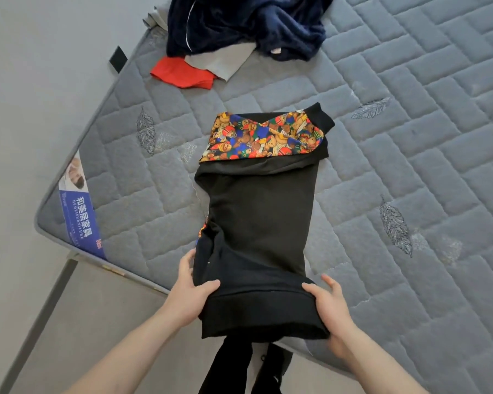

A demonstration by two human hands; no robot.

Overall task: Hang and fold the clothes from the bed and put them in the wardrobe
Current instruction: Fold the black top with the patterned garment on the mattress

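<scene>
Black sweatshirt (256, 223) lies lengthwise on the bare grey quilted mattress (410, 137), folded into a narrow strip. One sleeve, printed with coloured teddy bears (262, 137) and ending in a black ribbed cuff (322, 116), is laid across the far end of the strip. A sliver of the same print shows at the strip's left edge, about halfway down.

Near end of the sweatshirt, the ribbed hem (262, 314), overhangs the mattress edge toward the person.

Left hand (191, 291) grips the left corner of the hem: thumb on top of the cloth, fingers curled round its side edge. Right hand (332, 308) grips the right corner: thumb on top, fingers wrapped under and behind the fabric. Both forearms bare.

Beyond the sweatshirt, well apart from it toward the far left of the mattress, a heap of other clothes: a dark navy fleecy garment (245, 24) on top, a light grey piece (222, 62) poking out beneath it, and a red piece (182, 72) beside the grey one on the side nearer the sweatshirt.

A blue label with white Chinese characters (79, 217) sits on the mattress corner to the left of the sweatshirt. Grey embroidered leaf motifs (394, 226) are scattered on the quilting either side of it.

Below the hem, the person's black trouser legs and a black shoe (273, 368) stand on the grey floor (69, 322).
</scene>
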